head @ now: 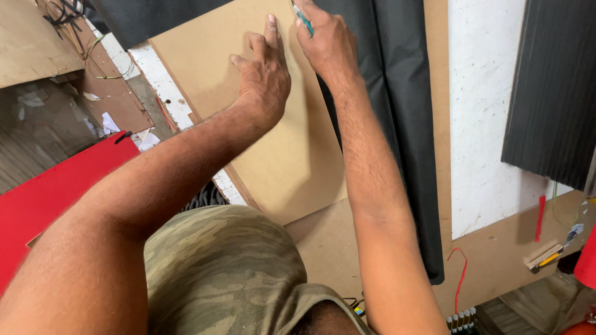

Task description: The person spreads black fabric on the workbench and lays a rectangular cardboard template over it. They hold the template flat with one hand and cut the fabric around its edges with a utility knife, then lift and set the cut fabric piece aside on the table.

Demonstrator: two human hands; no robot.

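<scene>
We see a board (pixel 273 124) lying on the counter (pixel 329 248), its right edge over a sheet of cloth (pixel 403 124) that runs down the middle. Our left hand (pixel 264 77) lies flat on the board near its far end; just to its right, our right hand (pixel 326 40) holds a pen (pixel 304 20) at the board's edge. Right of the cloth lies a panel (pixel 484 124), and a ribbed sheet (pixel 552 87) sits further right, over its edge. Left of the board, off the counter, lies another sheet (pixel 43 192).
</scene>
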